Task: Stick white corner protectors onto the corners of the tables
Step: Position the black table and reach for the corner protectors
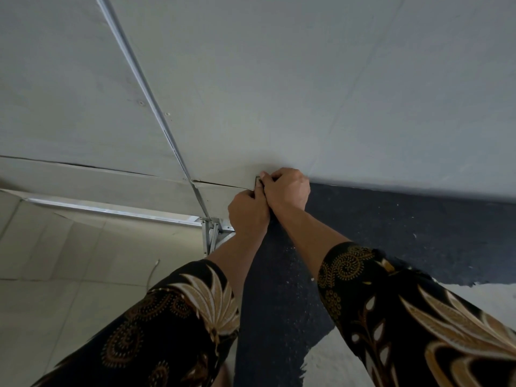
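Observation:
Both hands meet at the near corner of a large pale grey table (307,93). My right hand (287,189) curls over the corner from above, its fingertips pinching a small piece at the corner edge, the corner protector (257,181), of which only a thin sliver shows. My left hand (248,213) is just below and to the left, its fingers curled up against the same spot. The hands hide most of the protector and the corner itself.
A second pale table (69,107) adjoins on the left, with a metal strip (145,88) along the seam. A metal folding leg bracket (210,233) hangs below. Dark speckled floor (405,233) lies to the right, pale tiles (55,275) to the left.

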### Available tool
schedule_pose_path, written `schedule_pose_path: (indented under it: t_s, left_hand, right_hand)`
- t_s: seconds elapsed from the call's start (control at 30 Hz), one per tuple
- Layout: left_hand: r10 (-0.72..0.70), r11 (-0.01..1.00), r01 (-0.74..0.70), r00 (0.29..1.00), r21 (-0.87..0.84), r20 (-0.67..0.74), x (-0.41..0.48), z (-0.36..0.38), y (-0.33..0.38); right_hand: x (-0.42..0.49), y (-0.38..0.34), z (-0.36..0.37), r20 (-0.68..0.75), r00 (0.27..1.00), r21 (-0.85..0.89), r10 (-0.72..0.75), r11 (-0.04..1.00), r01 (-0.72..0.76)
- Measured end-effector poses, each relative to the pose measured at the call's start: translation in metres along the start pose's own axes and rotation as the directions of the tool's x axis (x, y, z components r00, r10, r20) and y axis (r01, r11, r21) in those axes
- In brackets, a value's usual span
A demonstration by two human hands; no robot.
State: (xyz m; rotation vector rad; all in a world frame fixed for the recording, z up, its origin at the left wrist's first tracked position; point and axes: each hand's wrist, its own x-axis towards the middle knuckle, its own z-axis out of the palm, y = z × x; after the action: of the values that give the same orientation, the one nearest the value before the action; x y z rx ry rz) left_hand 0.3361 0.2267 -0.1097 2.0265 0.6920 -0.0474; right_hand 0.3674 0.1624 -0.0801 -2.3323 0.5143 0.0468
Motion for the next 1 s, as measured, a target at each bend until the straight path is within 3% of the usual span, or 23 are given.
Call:
schedule_pose_path:
  t_s: [1.0]
  left_hand:
    - [-0.019,0.992,0.021,1.000,-0.127,0.016,0.0023,0.0024,-0.0058]
  right_hand:
    - [-0.0022,-0.0006,0.0053,-0.059,0.998,-0.018,-0.018,1.000,0.017]
